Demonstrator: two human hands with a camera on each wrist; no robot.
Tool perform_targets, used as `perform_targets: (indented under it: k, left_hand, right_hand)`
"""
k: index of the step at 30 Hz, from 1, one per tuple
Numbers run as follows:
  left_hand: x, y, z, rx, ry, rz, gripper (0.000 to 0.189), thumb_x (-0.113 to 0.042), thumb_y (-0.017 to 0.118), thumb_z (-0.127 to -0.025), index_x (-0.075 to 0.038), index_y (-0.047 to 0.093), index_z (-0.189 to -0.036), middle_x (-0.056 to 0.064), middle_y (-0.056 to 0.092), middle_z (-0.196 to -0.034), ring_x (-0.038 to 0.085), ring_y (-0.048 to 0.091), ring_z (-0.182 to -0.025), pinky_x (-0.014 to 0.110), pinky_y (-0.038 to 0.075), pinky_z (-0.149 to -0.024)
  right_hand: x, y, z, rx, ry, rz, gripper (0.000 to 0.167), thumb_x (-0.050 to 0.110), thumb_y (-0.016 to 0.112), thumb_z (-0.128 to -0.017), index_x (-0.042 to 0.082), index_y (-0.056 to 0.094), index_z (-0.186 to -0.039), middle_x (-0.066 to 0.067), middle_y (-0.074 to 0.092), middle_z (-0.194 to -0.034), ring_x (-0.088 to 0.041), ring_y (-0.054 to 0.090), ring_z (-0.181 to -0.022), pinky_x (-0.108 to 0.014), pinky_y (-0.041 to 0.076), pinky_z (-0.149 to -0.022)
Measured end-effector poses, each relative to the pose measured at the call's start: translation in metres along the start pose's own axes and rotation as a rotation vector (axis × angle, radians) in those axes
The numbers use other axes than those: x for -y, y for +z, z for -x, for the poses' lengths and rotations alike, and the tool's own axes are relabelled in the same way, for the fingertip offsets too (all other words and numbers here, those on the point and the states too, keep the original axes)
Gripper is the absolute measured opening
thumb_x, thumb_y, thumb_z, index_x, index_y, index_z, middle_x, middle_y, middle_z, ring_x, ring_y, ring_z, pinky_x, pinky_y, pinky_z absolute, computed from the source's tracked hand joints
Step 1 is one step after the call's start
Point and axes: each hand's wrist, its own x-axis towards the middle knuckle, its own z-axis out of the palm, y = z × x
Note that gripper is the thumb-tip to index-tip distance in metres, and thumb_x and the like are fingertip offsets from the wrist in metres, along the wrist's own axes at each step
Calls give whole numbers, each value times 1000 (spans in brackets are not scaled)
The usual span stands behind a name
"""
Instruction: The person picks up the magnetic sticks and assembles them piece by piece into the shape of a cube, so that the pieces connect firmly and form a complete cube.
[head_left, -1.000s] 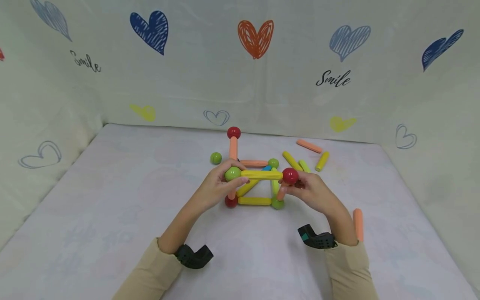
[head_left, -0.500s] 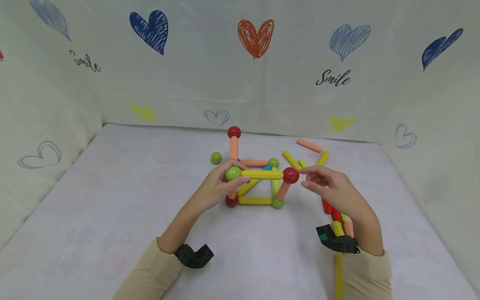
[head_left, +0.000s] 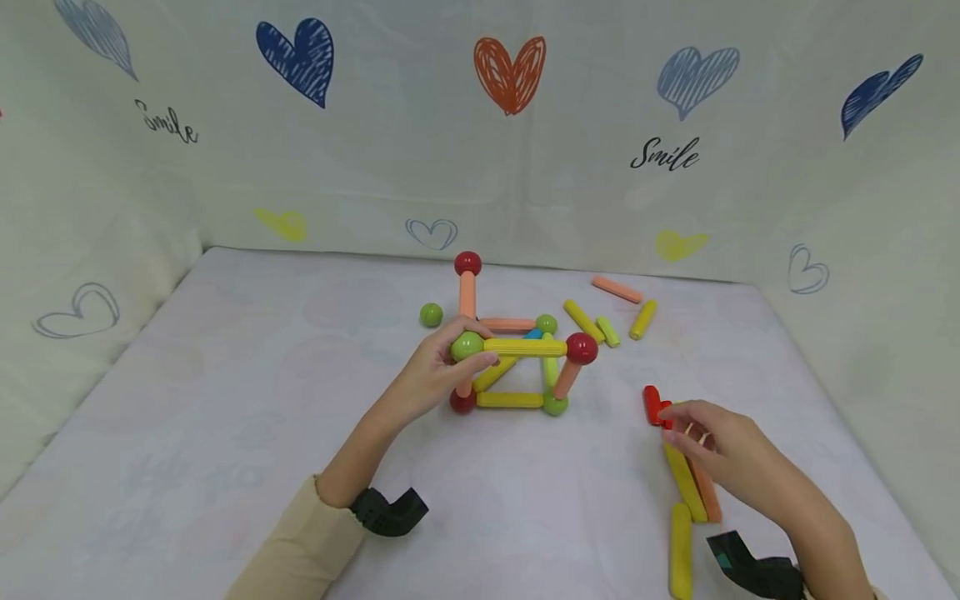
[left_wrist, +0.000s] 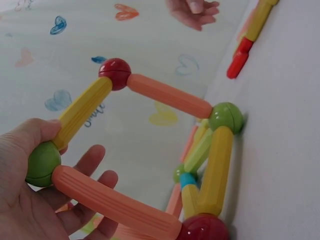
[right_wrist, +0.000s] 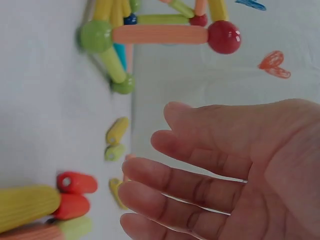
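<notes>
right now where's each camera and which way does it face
Head: on the head, facing forward and down at the toy frame; left hand and right hand show, with forearms.
Left wrist: worn there, facing the frame; left hand shows close, right hand partly.
Right wrist: worn there, looking across loose sticks and part of the frame; only the right hand shows.
Head and left wrist share both hands and the frame.
</notes>
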Motion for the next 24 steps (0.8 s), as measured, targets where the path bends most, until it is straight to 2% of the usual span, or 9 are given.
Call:
perform_targets:
  k: [4,9,13,16,20,24]
  left_hand:
    - [0,1,0,4,0,-3,23,-20,61,-90,-15,54,-112,7,52,-88,42,47,-66,29,43,-56]
    - [1,1,-1,7,8,-1,24,-18,62,-90,-14,53,-112,8,52,-89,42,48,-67,29,46,-57]
    - [0,0,-1,7,9,-10,24,-19,62,-90,-14,53,-112,8,53,-93,42,49,-70,30,46,-57]
    - [0,-1,0,7,8,-17,23,-19,61,-90,-14,54,-111,8,53,-96,41,49,-71,30,45,-57]
    - [0,-2,0,10,13,-19,24,-18,61,-90,-13,53,-112,8,53,-96,36,50,-71,29,45,-58]
    - [1,-2,1,13,27,-18,26,-18,61,-90,-11,53,-113,9,53,-95,32,52,-73,29,46,-61]
  right_hand:
    - [-22,13,8,-14,14,1,33,16,64,-87,0,58,-115,-1,53,-80,-12,48,-72,-18,47,-57]
    - [-35,25,7,-48,2,-23,39,15,66,-85,-2,55,-118,-2,49,-80,-12,48,-70,-17,46,-56]
    - [-30,28,-7,-91,12,-23,45,14,66,-85,-4,52,-124,-14,53,-97,-15,49,-71,-18,47,-57]
    - [-24,27,-22,-113,38,-9,50,15,66,-85,-7,48,-126,-23,52,-110,-20,49,-77,-23,51,-62]
    - [-16,26,-40,-81,92,21,55,17,66,-86,-11,44,-127,-25,53,-105,-23,49,-79,-32,53,-66]
    - [-10,26,-51,-19,158,44,57,19,65,-86,-11,42,-128,-18,54,-91,-21,48,-72,-29,48,-61]
